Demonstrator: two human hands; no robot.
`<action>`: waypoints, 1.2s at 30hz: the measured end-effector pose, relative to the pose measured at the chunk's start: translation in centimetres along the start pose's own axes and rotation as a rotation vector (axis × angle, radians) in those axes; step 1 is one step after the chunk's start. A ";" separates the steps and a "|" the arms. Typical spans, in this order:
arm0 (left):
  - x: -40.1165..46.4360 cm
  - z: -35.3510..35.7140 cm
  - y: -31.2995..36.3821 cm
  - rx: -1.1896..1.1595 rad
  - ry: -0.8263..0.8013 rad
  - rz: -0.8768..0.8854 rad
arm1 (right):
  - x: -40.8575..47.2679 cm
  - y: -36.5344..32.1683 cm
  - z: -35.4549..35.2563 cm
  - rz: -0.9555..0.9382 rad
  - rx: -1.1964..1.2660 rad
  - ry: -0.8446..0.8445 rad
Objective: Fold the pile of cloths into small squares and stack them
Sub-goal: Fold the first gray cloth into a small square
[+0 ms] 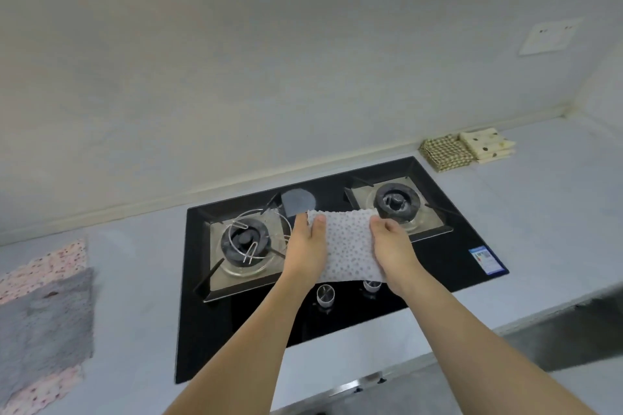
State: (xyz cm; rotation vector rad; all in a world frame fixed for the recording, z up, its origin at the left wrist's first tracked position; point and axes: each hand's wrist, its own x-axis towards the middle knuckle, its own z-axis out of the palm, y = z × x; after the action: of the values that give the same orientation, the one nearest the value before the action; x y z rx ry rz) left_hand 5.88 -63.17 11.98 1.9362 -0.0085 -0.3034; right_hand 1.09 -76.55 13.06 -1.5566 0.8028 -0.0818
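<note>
Gripping the dotted white cloth (pixel 347 246) at its side edges, the left hand (pixel 307 246) and right hand (pixel 392 244) hold it above the hob (pixel 438 263). Two folded cloths (pixel 467 149) sit on the table (pixel 539 212) far right.

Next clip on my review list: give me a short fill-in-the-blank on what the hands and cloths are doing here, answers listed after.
1. Both hands, left hand and right hand, hold a white dotted cloth above the black ____.
2. The folded checked cloth lies on the countertop directly beside a folded cream ____.
3. On the counter at the person's left, a grey cloth lies on top of a ____ floral cloth.

Missing words: gas hob; cloth; pink
</note>
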 end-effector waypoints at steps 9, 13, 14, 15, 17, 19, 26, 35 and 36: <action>6.1 13.0 6.5 -0.095 -0.087 -0.004 | 8.3 -1.1 -12.7 0.224 0.279 -0.118; 8.9 19.1 9.7 -0.106 0.001 -0.033 | 13.0 -2.0 -18.8 0.179 0.248 -0.203; 9.3 20.7 10.3 -0.099 0.020 -0.056 | 14.2 -2.4 -20.4 0.156 0.223 -0.228; 9.5 22.4 10.9 -0.092 0.028 -0.079 | 15.2 -2.8 -22.0 0.135 0.199 -0.249; 9.5 25.6 12.3 -0.079 0.030 -0.123 | 17.3 -3.2 -25.1 0.113 0.176 -0.256; 10.1 28.4 13.8 -0.118 0.029 -0.152 | 19.3 -3.6 -27.8 0.121 0.203 -0.221; 13.9 35.2 17.8 -0.256 -0.043 -0.144 | 24.7 -3.7 -33.1 0.168 0.387 -0.151; 20.4 50.6 21.0 -0.237 -0.133 -0.197 | 36.0 -2.7 -43.5 0.211 0.478 0.048; 21.3 52.4 21.6 -0.229 -0.138 -0.193 | 37.7 -2.8 -44.7 0.208 0.486 0.055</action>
State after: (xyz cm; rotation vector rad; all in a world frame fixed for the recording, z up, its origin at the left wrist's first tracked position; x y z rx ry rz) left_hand 18.19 -122.43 9.15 1.6880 0.1182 -0.5432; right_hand 8.23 -134.48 8.44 -1.0122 0.9055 -0.1559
